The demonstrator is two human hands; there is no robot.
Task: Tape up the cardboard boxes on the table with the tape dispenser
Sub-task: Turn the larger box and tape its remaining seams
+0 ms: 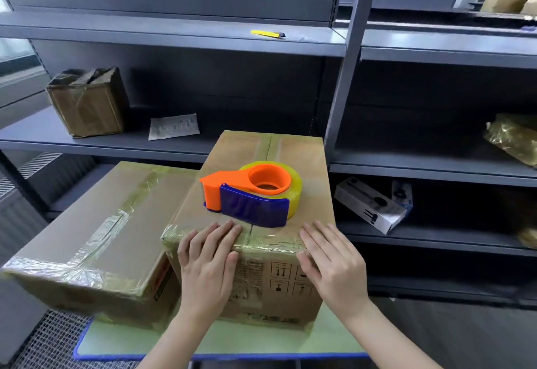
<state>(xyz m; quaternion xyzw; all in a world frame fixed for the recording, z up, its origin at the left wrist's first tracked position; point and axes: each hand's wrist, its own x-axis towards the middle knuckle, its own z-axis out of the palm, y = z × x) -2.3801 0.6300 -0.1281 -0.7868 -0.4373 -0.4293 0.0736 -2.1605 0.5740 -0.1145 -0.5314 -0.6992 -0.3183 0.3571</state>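
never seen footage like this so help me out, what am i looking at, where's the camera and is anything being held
No machine here: these are a person's two bare hands, filmed by one camera worn on the head, looking forward and down. On the table stand a taller box and a lower box, both taped. The tape dispenser lies on the taller box. The left hand and right hand press flat on its near top edge, holding nothing.
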